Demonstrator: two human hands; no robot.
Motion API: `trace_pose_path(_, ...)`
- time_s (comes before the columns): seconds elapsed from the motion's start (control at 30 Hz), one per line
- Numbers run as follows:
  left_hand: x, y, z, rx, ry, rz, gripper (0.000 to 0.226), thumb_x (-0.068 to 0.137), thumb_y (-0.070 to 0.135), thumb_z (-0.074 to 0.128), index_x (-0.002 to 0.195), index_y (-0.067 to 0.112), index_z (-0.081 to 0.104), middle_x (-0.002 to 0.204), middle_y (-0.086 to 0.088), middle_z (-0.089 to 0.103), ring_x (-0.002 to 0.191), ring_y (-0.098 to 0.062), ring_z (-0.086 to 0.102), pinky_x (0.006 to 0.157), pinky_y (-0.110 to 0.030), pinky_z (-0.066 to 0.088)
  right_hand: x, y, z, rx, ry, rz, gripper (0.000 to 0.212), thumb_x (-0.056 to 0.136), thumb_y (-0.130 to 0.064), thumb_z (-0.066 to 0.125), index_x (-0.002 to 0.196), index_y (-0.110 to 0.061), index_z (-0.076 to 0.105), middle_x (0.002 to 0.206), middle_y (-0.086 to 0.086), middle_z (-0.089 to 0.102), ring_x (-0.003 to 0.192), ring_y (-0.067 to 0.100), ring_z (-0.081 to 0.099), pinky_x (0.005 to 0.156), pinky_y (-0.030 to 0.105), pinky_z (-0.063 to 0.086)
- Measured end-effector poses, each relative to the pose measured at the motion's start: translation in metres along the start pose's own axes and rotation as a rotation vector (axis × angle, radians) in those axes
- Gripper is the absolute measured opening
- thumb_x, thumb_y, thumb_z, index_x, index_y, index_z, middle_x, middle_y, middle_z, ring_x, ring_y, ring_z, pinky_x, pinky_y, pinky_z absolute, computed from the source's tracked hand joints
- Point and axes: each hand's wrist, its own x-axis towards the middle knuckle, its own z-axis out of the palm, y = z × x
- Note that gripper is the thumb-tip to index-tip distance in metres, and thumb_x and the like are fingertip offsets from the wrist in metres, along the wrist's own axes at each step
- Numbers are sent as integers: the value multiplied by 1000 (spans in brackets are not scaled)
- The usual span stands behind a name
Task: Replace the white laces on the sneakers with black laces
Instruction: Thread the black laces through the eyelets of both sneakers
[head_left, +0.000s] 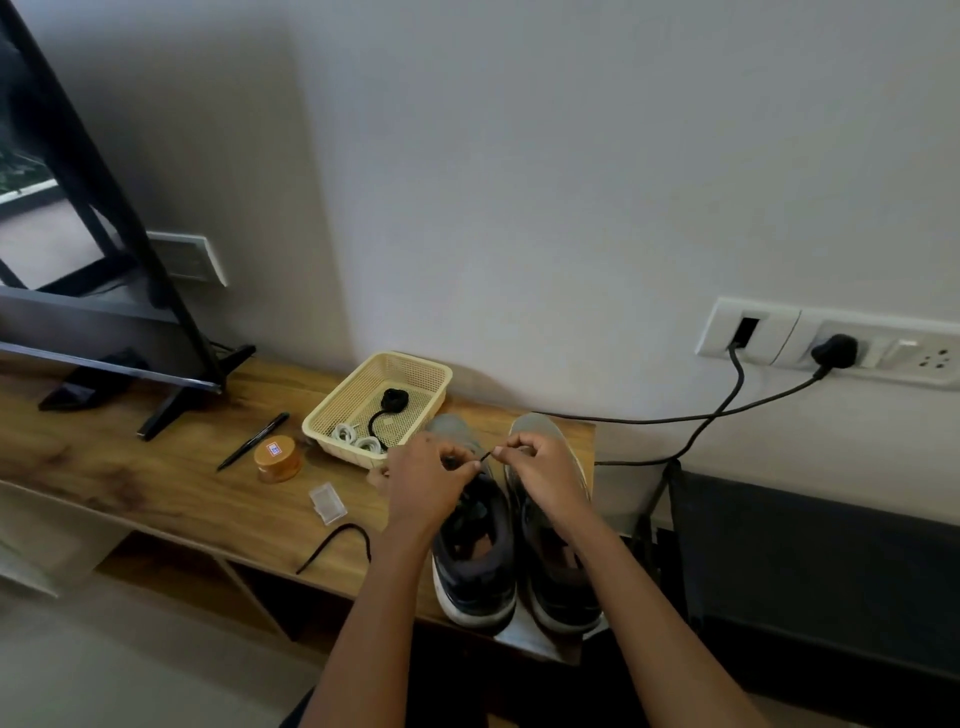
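Lace (485, 457) is pinched by left hand (431, 480) and right hand (543, 467). Tugged hard, it could be yanked from the sneaker (472, 571) at 6 o'clock.

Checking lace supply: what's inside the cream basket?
Inside the basket: a coiled black lace and two white lace bundles. The left hand covers its near corner.

Left sneaker (470, 561) and right sneaker (561, 566) side by side at table's (156, 483) right end, toes to wall, basket (337, 448) behind-left of them, laces (358, 439) in it, jar (276, 458) and pen (254, 440) left of basket, box (328, 501) before jar, your left hand (431, 478) and right hand (540, 473) over the toes, lace end (485, 456) between them.
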Motion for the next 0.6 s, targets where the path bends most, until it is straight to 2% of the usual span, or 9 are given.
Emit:
trace_pose_path(0.07,-1,-4,4,236,-2,-96,20,82,38,69,62,40,62,128,8,51,126,-21,38,109,-47,24,4,7,2,-430,0,-25,15,90,-27,58,80,-20,66,101,-2,57,108,25,45,93,38,33)
trace_pose_path(0.13,-3,-5,9,330,-46,-152,11,84,38,65,75,36,70,143,9,39,135,-24,25,112,-48,16,4,9,1,-613,-77,-20,15,87,-34,59,90,-23,69,117,-4,54,119,25,34,99,40,22)
trace_pose_path(0.23,-6,-2,17,381,-86,-162,11,86,38,63,90,36,74,148,8,32,139,-27,16,113,-53,10,2,10,2,-655,-121,-25,14,83,-36,64,91,-27,70,118,-5,54,121,25,33,102,42,19)
trace_pose_path(0.37,-5,0,22,383,-121,-183,12,87,34,62,92,34,73,150,8,29,142,-29,8,113,-54,6,3,12,5,-665,-127,-21,15,84,-35,63,95,-27,70,124,-5,53,126,25,30,106,44,15)
trace_pose_path(0.5,0,-7,28,350,-131,-165,12,88,33,62,86,33,74,148,7,32,142,-29,9,113,-53,6,3,14,4,-652,-141,-20,15,86,-34,62,97,-28,70,127,-6,51,127,26,28,106,44,14)
trace_pose_path(0.6,10,-24,35,233,-133,-127,22,84,33,66,62,37,65,140,4,45,141,-23,21,113,-51,11,3,14,3,-639,-143,-15,15,86,-34,62,97,-28,70,127,-5,52,127,27,28,105,43,14)
